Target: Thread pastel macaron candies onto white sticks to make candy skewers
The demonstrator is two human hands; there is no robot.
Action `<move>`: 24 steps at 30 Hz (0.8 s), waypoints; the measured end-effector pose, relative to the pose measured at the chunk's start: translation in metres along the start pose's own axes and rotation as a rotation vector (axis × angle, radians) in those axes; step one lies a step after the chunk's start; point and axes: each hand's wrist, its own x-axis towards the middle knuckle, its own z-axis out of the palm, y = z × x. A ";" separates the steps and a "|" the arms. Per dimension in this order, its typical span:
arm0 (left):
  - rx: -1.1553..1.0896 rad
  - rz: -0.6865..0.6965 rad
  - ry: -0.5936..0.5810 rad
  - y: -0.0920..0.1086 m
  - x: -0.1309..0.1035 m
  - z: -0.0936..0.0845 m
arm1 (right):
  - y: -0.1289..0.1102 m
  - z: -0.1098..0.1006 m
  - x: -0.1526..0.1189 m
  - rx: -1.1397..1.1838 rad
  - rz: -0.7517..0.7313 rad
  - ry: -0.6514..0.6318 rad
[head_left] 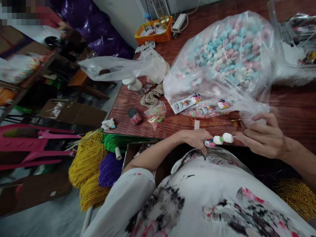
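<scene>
Closed around a small colourful printed piece (209,143) at the table's front edge is my left hand (199,137). From that piece a short row of white pompom-like puffs (227,137) with a light green part between them points right. Close to the row's right end, my right hand (268,136) has its fingers pinched together; a thin tip shows between, but what they grip is too small to name. Behind my right hand lies the loose edge of a clear plastic bag (251,105). Two printed cards (189,102) lie on a small bag of pink and green bits (209,113).
A large clear bag of blue, pink and white pompoms (229,49) fills the back. Leftward are a white cup (133,84), a crumpled cloth (152,96) and a small bag of beads (156,113). Yellow cord bundles (86,161) hang left; an orange tray (154,36) stands behind.
</scene>
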 end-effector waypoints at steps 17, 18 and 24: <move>-0.022 -0.072 0.269 0.002 0.008 -0.003 | -0.008 0.010 -0.001 0.170 0.236 -0.101; 0.082 -0.064 0.277 0.004 0.010 -0.003 | -0.009 0.011 0.000 0.194 0.259 -0.094; -0.057 -0.033 0.169 0.003 0.018 0.003 | -0.018 0.016 0.009 0.059 0.177 0.010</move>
